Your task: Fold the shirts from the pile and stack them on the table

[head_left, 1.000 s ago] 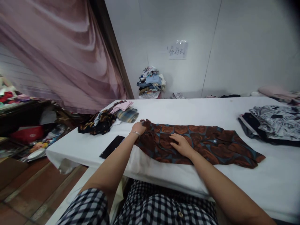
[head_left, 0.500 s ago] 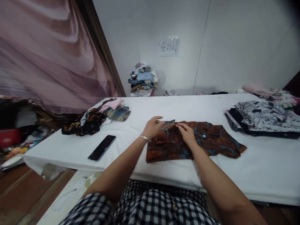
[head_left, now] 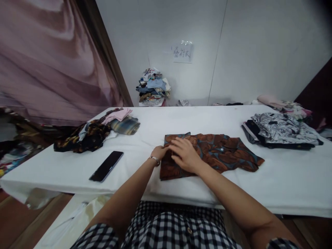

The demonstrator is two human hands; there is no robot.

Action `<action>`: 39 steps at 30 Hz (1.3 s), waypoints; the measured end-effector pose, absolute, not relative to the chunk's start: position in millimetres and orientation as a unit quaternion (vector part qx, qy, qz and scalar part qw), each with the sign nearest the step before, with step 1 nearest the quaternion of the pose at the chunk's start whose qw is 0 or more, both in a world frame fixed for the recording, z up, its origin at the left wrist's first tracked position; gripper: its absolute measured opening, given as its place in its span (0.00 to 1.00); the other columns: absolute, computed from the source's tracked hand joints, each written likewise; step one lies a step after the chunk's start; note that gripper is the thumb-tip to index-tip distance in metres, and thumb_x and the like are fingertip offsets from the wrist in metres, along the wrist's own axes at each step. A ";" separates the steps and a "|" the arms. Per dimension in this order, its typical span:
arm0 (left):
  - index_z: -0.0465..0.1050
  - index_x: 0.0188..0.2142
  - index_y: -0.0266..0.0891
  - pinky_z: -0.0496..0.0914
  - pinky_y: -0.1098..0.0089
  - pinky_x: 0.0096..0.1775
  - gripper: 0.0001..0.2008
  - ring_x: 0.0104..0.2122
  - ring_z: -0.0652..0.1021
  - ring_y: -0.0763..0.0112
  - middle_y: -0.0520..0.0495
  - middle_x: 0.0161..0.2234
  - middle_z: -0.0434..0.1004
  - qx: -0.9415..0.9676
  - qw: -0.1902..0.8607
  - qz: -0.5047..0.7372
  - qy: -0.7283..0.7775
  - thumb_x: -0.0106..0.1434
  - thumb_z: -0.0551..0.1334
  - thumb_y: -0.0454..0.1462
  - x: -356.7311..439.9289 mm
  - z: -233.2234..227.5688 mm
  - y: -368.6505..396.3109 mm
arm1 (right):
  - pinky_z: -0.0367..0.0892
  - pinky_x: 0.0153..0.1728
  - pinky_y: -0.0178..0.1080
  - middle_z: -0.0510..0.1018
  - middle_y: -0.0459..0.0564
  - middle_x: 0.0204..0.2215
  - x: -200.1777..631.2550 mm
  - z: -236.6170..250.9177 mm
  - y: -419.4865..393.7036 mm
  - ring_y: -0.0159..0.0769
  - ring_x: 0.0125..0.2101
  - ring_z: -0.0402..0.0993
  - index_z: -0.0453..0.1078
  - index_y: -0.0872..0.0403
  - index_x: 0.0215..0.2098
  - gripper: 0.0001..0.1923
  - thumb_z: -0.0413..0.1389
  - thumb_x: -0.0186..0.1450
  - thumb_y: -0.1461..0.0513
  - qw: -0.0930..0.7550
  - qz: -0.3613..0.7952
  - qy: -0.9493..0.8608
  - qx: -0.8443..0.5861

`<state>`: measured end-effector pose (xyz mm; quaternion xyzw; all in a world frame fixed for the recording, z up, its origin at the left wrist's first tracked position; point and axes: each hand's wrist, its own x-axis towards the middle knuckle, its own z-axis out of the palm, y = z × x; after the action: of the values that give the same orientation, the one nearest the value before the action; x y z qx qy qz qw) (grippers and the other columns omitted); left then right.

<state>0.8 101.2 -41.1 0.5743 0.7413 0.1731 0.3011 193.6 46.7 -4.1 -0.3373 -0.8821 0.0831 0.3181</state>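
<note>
A brown shirt (head_left: 220, 152) with a blue-grey pattern lies folded lengthwise on the white-covered table (head_left: 197, 119), with a pale button showing near its middle. My left hand (head_left: 159, 152), wearing a silver bracelet, is at the shirt's left edge with its fingers closed on the cloth; the fingertips are partly hidden. Over the left part of the shirt my right hand (head_left: 185, 154) rests palm down, fingers spread and pointing left, close to my left hand.
Left of the shirt lies a black phone (head_left: 107, 166). Behind it is a heap of crumpled clothes (head_left: 88, 135). Folded clothes (head_left: 282, 129) are stacked at the right. A clothes pile (head_left: 153, 88) stands beyond the table's far edge, below a paper sign (head_left: 183, 53) on the wall.
My right hand has moved left from the shirt's upper middle and its fingers have spread. My left hand has come down from the upper edge to the left edge. The view has shifted slightly.
</note>
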 end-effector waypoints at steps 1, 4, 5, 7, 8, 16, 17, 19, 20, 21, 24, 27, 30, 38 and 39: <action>0.76 0.32 0.37 0.68 0.73 0.32 0.15 0.35 0.80 0.64 0.42 0.35 0.82 0.579 0.297 0.170 0.740 0.61 0.59 0.46 0.4 -40.4 101.6 | 0.46 0.62 0.57 0.68 0.53 0.59 184.3 -6.0 44.2 0.48 0.63 0.53 0.71 0.48 0.53 0.18 0.52 0.65 0.59 0.274 0.071 -0.906 -0.314; 0.76 0.33 0.36 0.67 0.72 0.33 0.12 0.37 0.80 0.64 0.41 0.36 0.82 0.594 0.278 0.162 0.737 0.61 0.60 0.43 -3.0 -39.9 99.2 | 0.45 0.61 0.60 0.75 0.56 0.48 174.0 -19.1 45.3 0.52 0.58 0.59 0.76 0.52 0.40 0.10 0.54 0.63 0.61 0.173 0.030 -0.933 -0.315; 0.76 0.32 0.36 0.66 0.72 0.33 0.12 0.37 0.79 0.64 0.41 0.36 0.82 0.598 0.272 0.161 0.736 0.61 0.60 0.43 -4.4 -40.4 97.9 | 0.45 0.61 0.60 0.77 0.56 0.44 179.1 -23.7 47.2 0.51 0.56 0.62 0.77 0.52 0.36 0.09 0.53 0.64 0.62 0.156 0.015 -0.925 -0.347; 0.76 0.32 0.37 0.66 0.72 0.32 0.12 0.36 0.79 0.64 0.42 0.35 0.82 0.605 0.264 0.160 0.734 0.61 0.59 0.43 -6.9 -41.9 95.6 | 0.45 0.60 0.59 0.78 0.56 0.37 202.1 -30.0 49.5 0.50 0.51 0.67 0.76 0.53 0.33 0.11 0.51 0.65 0.63 0.150 -0.013 -0.882 -0.447; 0.76 0.31 0.37 0.66 0.71 0.32 0.13 0.36 0.79 0.64 0.43 0.35 0.82 0.608 0.262 0.161 0.732 0.62 0.59 0.44 -7.9 -42.8 94.9 | 0.46 0.60 0.59 0.78 0.57 0.36 217.8 -31.4 48.8 0.49 0.48 0.68 0.76 0.54 0.33 0.13 0.50 0.66 0.62 0.156 -0.021 -0.849 -0.504; 0.77 0.36 0.39 0.67 0.68 0.37 0.14 0.40 0.79 0.60 0.41 0.39 0.81 0.632 0.249 0.165 0.715 0.62 0.57 0.45 -6.0 -44.4 95.2 | 0.55 0.59 0.52 0.73 0.56 0.53 241.0 -13.9 16.2 0.46 0.56 0.64 0.73 0.53 0.49 0.16 0.48 0.67 0.59 0.275 0.055 -0.795 -0.538; 0.77 0.37 0.39 0.67 0.69 0.37 0.15 0.40 0.79 0.60 0.41 0.40 0.81 0.635 0.249 0.164 0.713 0.62 0.56 0.45 -5.4 -43.5 95.2 | 0.55 0.60 0.50 0.70 0.55 0.57 223.4 -12.3 16.1 0.45 0.58 0.62 0.71 0.52 0.53 0.18 0.49 0.67 0.59 0.288 0.083 -0.816 -0.494; 0.77 0.38 0.39 0.67 0.69 0.38 0.14 0.41 0.79 0.61 0.41 0.40 0.81 0.643 0.250 0.160 0.706 0.63 0.56 0.44 -5.3 -41.7 95.2 | 0.56 0.61 0.47 0.62 0.52 0.63 187.4 -12.3 22.4 0.42 0.62 0.57 0.64 0.49 0.60 0.23 0.50 0.67 0.56 0.286 0.158 -0.851 -0.410; 0.77 0.38 0.39 0.67 0.70 0.38 0.13 0.42 0.79 0.62 0.41 0.41 0.81 0.646 0.249 0.158 0.704 0.63 0.57 0.42 -5.7 -41.0 95.3 | 0.56 0.61 0.46 0.59 0.50 0.65 173.0 -13.8 28.5 0.41 0.63 0.55 0.60 0.48 0.63 0.26 0.51 0.67 0.55 0.274 0.195 -0.862 -0.380; 0.77 0.37 0.39 0.67 0.70 0.39 0.12 0.42 0.79 0.62 0.41 0.41 0.81 0.649 0.247 0.155 0.703 0.62 0.57 0.41 -6.3 -40.5 95.4 | 0.57 0.61 0.45 0.57 0.50 0.66 163.1 -16.1 36.2 0.41 0.64 0.54 0.58 0.47 0.64 0.29 0.52 0.67 0.53 0.259 0.223 -0.866 -0.365; 0.77 0.35 0.38 0.67 0.70 0.39 0.11 0.42 0.79 0.61 0.40 0.40 0.81 0.647 0.246 0.151 0.706 0.62 0.57 0.41 -9.2 -41.2 95.2 | 0.57 0.61 0.49 0.60 0.55 0.64 166.4 -26.0 60.6 0.46 0.63 0.56 0.58 0.49 0.64 0.30 0.53 0.66 0.52 0.215 0.225 -0.836 -0.452; 0.76 0.34 0.38 0.67 0.68 0.37 0.13 0.40 0.79 0.60 0.40 0.39 0.82 0.641 0.249 0.157 0.709 0.62 0.57 0.43 -11.9 -43.0 94.0 | 0.55 0.60 0.58 0.64 0.63 0.61 203.5 -36.4 69.2 0.55 0.62 0.57 0.61 0.54 0.62 0.29 0.53 0.65 0.53 0.185 0.141 -0.742 -0.629; 0.75 0.34 0.38 0.68 0.67 0.37 0.14 0.39 0.79 0.59 0.39 0.39 0.81 0.636 0.251 0.168 0.710 0.62 0.56 0.45 -11.9 -43.9 93.3 | 0.51 0.61 0.60 0.60 0.65 0.63 233.7 -44.5 53.3 0.59 0.64 0.52 0.60 0.57 0.63 0.30 0.52 0.66 0.52 0.189 0.103 -0.696 -0.685; 0.75 0.39 0.38 0.69 0.69 0.40 0.13 0.43 0.79 0.60 0.41 0.42 0.81 0.625 0.245 0.202 0.713 0.62 0.58 0.44 0.0 -37.2 98.7 | 0.50 0.64 0.56 0.58 0.56 0.65 200.3 -40.0 25.4 0.49 0.66 0.50 0.60 0.51 0.63 0.29 0.53 0.65 0.53 0.320 0.191 -0.742 -0.557; 0.74 0.40 0.38 0.69 0.70 0.40 0.12 0.42 0.79 0.62 0.42 0.42 0.81 0.619 0.243 0.211 0.716 0.62 0.57 0.42 -3.2 -33.6 98.5 | 0.52 0.63 0.55 0.60 0.55 0.64 192.7 -36.6 27.2 0.48 0.65 0.53 0.60 0.51 0.63 0.29 0.53 0.65 0.54 0.333 0.226 -0.734 -0.547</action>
<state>-3.2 98.5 -33.6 0.6193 0.7161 0.2115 0.2429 192.7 27.2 -36.6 -0.5472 -0.7339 0.2263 0.3328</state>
